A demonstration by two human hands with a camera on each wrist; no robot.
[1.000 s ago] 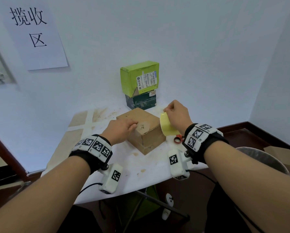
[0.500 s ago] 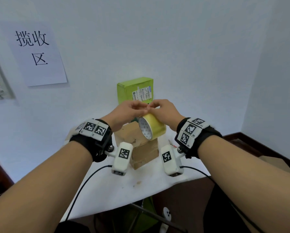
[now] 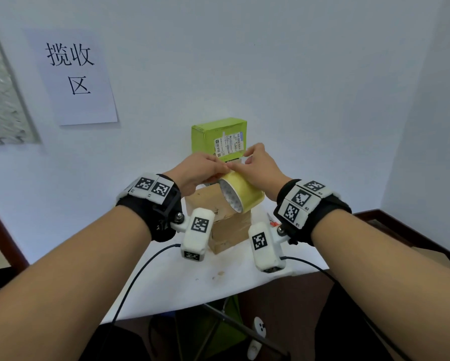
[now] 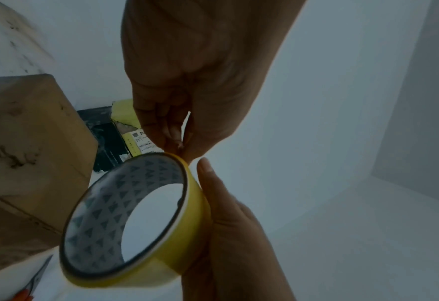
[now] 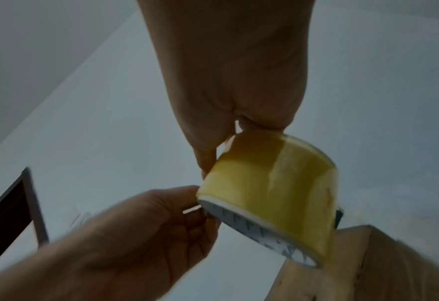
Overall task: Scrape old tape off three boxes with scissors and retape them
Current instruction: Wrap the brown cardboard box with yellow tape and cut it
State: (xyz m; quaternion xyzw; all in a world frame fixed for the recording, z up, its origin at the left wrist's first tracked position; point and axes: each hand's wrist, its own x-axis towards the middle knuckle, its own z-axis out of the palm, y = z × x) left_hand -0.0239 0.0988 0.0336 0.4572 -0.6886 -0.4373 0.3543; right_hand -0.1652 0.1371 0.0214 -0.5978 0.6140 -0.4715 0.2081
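Note:
A yellow tape roll [image 3: 241, 194] is held in the air above a brown cardboard box [image 3: 229, 225] on the white table [image 3: 218, 282]. My right hand [image 3: 257, 165] grips the roll from the right, thumb along its side [image 4: 207, 173]. The fingertips of my left hand [image 3: 205, 168] pinch at the roll's upper rim [image 4: 179, 146]. Whether a loose tape end is lifted I cannot tell. Behind, a green box [image 3: 218, 138] sits on a dark box [image 4: 107, 140]. Red-handled scissors [image 3: 273, 223] lie to the right of the brown box, mostly hidden.
The table stands against a white wall with a paper sign [image 3: 75, 74] at the upper left. Another wall closes in on the right. Cables run from the wrist cameras over the table's front edge. A white device [image 3: 257, 332] lies on the floor below.
The right hand has lifted the tape roll from beside the brown box to above it. The left hand left the box top and now pinches the roll's rim.

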